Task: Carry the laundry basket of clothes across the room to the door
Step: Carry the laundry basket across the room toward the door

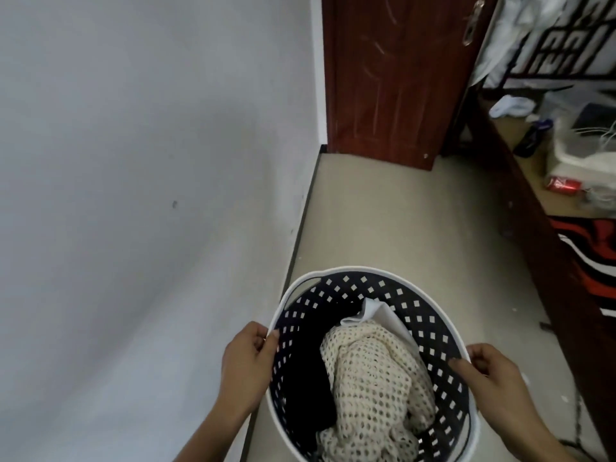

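You are gripping the round navy-and-white perforated plastic laundry basket of clothes by its rim, left hand and right hand clenched on opposite sides. The dark red wooden door is lying straight ahead, across bare floor.

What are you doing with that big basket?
A person is holding a round laundry basket by its white rim, left hand on one side and right hand on the other. Inside lie a cream knitted piece, something dark and a white cloth. The basket is beside a pale wall, and the brown door is ahead across the floor, not yet reached.
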